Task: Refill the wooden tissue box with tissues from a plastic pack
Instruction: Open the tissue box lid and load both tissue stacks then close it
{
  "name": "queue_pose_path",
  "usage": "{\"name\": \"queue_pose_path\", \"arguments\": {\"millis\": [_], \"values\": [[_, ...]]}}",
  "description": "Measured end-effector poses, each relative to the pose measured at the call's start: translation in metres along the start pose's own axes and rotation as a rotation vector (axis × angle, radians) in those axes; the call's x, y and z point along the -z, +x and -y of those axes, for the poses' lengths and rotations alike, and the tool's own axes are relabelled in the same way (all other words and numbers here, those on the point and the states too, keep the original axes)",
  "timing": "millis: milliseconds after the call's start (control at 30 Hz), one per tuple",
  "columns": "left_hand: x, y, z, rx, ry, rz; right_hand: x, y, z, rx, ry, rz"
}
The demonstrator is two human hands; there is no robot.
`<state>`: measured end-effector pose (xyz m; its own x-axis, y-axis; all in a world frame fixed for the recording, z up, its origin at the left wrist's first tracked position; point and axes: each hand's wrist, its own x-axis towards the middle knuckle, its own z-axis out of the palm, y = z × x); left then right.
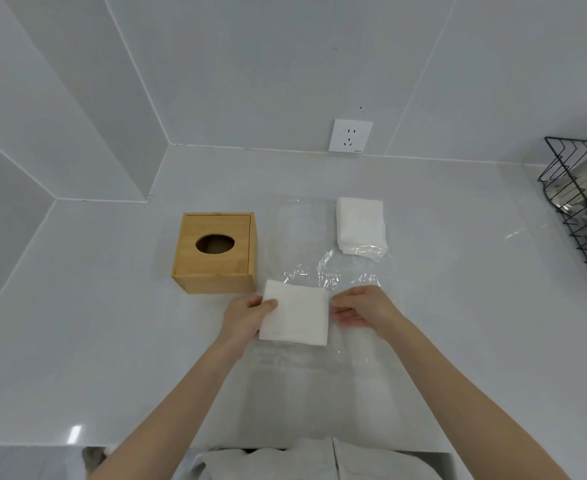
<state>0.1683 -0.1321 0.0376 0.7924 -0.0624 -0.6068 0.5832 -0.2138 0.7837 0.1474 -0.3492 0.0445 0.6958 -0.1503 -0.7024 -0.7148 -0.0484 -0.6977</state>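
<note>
A wooden tissue box (216, 252) with an oval slot in its lid stands on the white counter, left of centre. Just in front of its right corner my left hand (247, 315) grips the left edge of a white tissue stack (297, 313), thumb on top. My right hand (361, 311) is at the stack's right edge, fingers pinching at the clear plastic there. A second tissue stack (359, 223) lies further back, its near end in the crumpled clear plastic pack (326, 271). Flat clear plastic spreads on the counter between the two stacks.
A black wire rack (578, 209) holding shiny items stands at the far right. A white wall socket (350, 135) sits on the tiled back wall. The counter (112, 323) meets tiled walls at the left and back; its front edge runs along the bottom.
</note>
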Motion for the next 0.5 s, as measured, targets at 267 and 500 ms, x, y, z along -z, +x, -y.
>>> {"name": "queue_pose_path", "arguments": {"millis": [267, 500], "values": [[0.001, 0.001, 0.006, -0.282, 0.427, -0.161, -0.017, 0.002, -0.006, 0.096, -0.176, -0.092], [0.005, 0.004, 0.004, -0.244, 0.484, -0.149, -0.025, 0.0, -0.006, 0.166, -0.311, -0.181]]}}
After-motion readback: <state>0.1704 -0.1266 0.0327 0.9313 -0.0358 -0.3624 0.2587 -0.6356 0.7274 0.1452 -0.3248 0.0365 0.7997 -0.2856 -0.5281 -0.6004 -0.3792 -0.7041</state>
